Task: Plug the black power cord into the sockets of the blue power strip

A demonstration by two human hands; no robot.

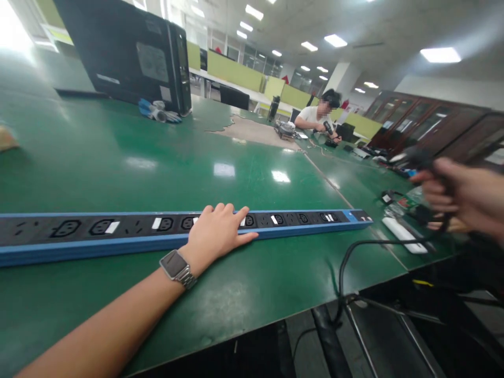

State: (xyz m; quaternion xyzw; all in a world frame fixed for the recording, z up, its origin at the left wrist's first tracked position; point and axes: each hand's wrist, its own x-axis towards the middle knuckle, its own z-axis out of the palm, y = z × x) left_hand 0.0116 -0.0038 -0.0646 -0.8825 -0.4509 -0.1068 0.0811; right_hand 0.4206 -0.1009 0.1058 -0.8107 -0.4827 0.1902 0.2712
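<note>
A long blue power strip [134,243] with black sockets and small white stickers lies across the green table. My left hand [216,228], with a watch on the wrist, is laid over its middle. The fingers reach the strip's far edge and the thumb runs along the near edge. Off to the right and raised above the table, my right hand [452,191] is closed round a black power cord [354,244]. Its dark end at the fingers is smeared by motion. From the hand, the cord loops down past the table's front edge.
A black computer tower [129,58] stands at the back left, with grey-blue gloves [159,111] beside it. A white bar-shaped object [405,235] and loose parts lie at the right. Across the table sits a person [315,116] holding a dark tool. Chair frames are below the front edge.
</note>
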